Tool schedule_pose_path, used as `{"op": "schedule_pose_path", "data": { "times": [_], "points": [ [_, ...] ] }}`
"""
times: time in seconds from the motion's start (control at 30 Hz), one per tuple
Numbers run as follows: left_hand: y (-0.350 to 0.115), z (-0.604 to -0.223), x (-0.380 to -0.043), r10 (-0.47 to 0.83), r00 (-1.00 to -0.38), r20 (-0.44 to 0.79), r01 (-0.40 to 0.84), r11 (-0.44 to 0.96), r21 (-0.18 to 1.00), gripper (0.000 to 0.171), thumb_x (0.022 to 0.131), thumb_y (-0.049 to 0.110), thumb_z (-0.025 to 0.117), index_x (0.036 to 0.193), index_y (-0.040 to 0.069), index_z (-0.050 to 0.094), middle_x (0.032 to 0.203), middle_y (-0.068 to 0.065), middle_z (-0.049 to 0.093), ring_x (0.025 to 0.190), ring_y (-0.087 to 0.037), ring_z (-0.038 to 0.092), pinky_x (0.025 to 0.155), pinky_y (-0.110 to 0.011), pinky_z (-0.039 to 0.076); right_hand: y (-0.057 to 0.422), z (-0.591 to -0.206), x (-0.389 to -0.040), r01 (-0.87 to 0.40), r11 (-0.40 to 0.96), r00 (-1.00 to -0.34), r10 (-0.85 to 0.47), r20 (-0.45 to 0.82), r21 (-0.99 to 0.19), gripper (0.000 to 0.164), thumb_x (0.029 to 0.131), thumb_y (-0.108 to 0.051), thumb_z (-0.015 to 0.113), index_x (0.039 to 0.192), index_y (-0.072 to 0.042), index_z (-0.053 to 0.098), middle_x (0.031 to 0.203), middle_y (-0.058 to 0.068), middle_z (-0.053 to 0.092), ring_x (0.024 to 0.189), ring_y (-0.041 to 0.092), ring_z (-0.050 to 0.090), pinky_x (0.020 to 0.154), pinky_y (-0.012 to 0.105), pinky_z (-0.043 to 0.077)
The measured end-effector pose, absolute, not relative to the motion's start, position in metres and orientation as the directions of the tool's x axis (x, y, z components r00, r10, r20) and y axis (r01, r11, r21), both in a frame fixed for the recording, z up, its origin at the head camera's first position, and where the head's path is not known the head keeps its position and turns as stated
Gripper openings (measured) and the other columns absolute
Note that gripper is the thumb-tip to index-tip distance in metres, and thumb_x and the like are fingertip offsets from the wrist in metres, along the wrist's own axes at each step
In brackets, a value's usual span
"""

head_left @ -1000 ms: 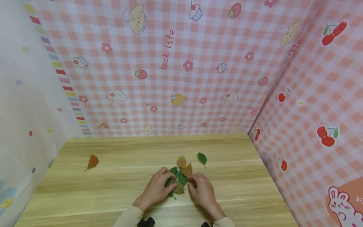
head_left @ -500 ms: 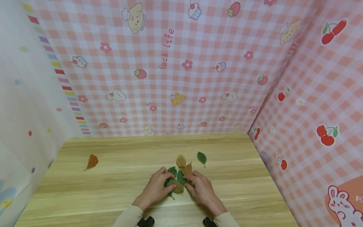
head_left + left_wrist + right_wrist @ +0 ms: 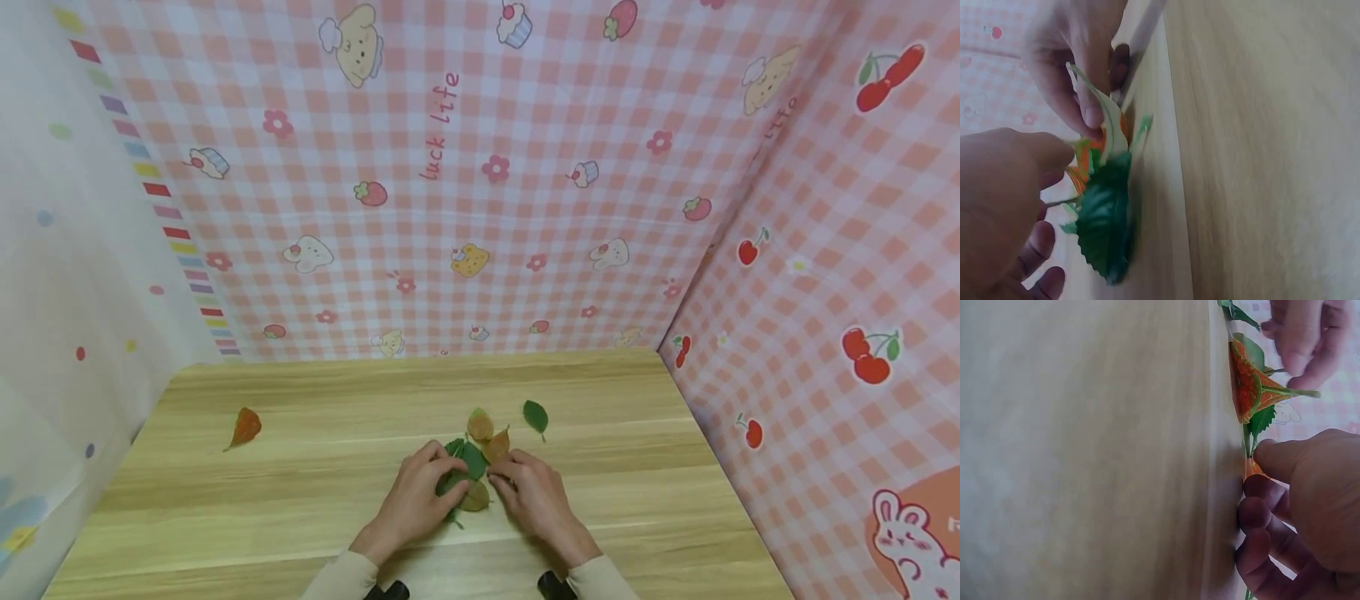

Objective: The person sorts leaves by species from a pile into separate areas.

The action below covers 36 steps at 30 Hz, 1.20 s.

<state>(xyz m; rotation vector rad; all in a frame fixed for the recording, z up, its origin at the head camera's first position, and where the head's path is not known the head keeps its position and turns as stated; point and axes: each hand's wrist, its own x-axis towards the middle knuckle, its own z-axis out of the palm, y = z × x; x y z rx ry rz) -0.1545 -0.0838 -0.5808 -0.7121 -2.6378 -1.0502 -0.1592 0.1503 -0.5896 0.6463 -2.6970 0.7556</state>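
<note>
Several green and brownish leaves lie in a small cluster on the wooden table. My left hand [image 3: 411, 492] curls over the cluster's left side, its fingertips and thumb on the leaves; the palm hides part of them. A dark green toothed leaf [image 3: 1105, 215] shows beneath that hand in the left wrist view. With thumb and index finger, my right hand [image 3: 534, 496] pinches the stem end of a smooth green leaf [image 3: 472, 458] at the cluster's upper right. An olive-brown leaf [image 3: 475, 497] sits just below it. Beyond the right fingertips is an orange-brown leaf [image 3: 497, 447].
A yellowish-brown leaf [image 3: 480, 426] lies behind the cluster, and a lone green leaf [image 3: 536, 416] to its right. Far left on the wooden table [image 3: 337, 417] rests a red-orange leaf [image 3: 245, 427]. Checked cloth walls [image 3: 495, 217] rise behind and at the right.
My right hand first reached in over the green leaf and now sits slightly back from it. The green leaf has shifted left and up against the cluster. My left hand stays in place.
</note>
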Motion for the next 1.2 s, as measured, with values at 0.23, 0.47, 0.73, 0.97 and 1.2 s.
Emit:
{"op": "schedule_pose_path", "data": {
  "times": [0.23, 0.47, 0.73, 0.97, 1.2],
  "points": [
    [-0.08, -0.574, -0.14, 0.39, -0.822, 0.414, 0.569, 0.582, 0.581, 0.014, 0.093, 0.005, 0.09, 0.104, 0.009, 0.083, 0.096, 0.001, 0.067, 0.088, -0.01, 0.062, 0.077, -0.023, 0.053, 0.153, -0.585, -0.162, -0.476, 0.735, -0.878, -0.366, 0.31, -0.482, 0.017, 0.098, -0.007, 0.087, 0.114, -0.012, 0.085, 0.092, -0.003, 0.077, 0.077, 0.002, 0.064, 0.067, 0.021, 0.051],
    [-0.069, -0.577, -0.131, 0.51, -0.768, 0.387, 0.64, 0.617, 0.458, 0.025, 0.089, 0.024, 0.098, 0.107, 0.013, 0.084, 0.111, -0.001, 0.077, 0.104, -0.015, 0.07, 0.092, -0.035, 0.062, 0.155, -0.579, -0.167, -0.557, 0.69, -0.83, -0.455, 0.322, -0.462, 0.025, 0.095, -0.005, 0.09, 0.12, -0.008, 0.084, 0.108, 0.002, 0.072, 0.092, 0.008, 0.064, 0.076, 0.024, 0.056],
    [-0.065, -0.585, -0.13, 0.522, -0.733, 0.436, 0.668, 0.672, 0.319, 0.025, 0.086, 0.027, 0.1, 0.103, 0.017, 0.084, 0.111, 0.002, 0.084, 0.105, -0.017, 0.075, 0.086, -0.036, 0.059, 0.152, -0.57, -0.179, -0.628, 0.66, -0.777, -0.564, 0.279, -0.412, 0.029, 0.096, -0.011, 0.09, 0.125, -0.012, 0.085, 0.156, 0.013, 0.071, 0.151, 0.04, 0.059, 0.127, 0.064, 0.044],
    [-0.068, -0.589, -0.131, 0.518, -0.753, 0.405, 0.652, 0.673, 0.35, 0.016, 0.09, 0.027, 0.097, 0.099, 0.021, 0.084, 0.111, 0.006, 0.085, 0.102, -0.015, 0.076, 0.078, -0.025, 0.048, 0.15, -0.572, -0.187, -0.654, 0.648, -0.751, -0.616, 0.236, -0.391, 0.028, 0.098, -0.014, 0.089, 0.126, -0.012, 0.085, 0.146, 0.01, 0.078, 0.149, 0.04, 0.063, 0.124, 0.064, 0.044],
    [-0.071, -0.588, -0.13, 0.487, -0.761, 0.429, 0.642, 0.66, 0.389, 0.008, 0.094, 0.021, 0.092, 0.099, 0.021, 0.086, 0.106, 0.008, 0.085, 0.098, -0.012, 0.077, 0.076, -0.022, 0.046, 0.149, -0.578, -0.189, -0.668, 0.653, -0.742, -0.619, 0.258, -0.356, 0.022, 0.1, -0.017, 0.087, 0.122, -0.014, 0.086, 0.142, 0.006, 0.081, 0.143, 0.035, 0.067, 0.12, 0.062, 0.047]
  ]
}}
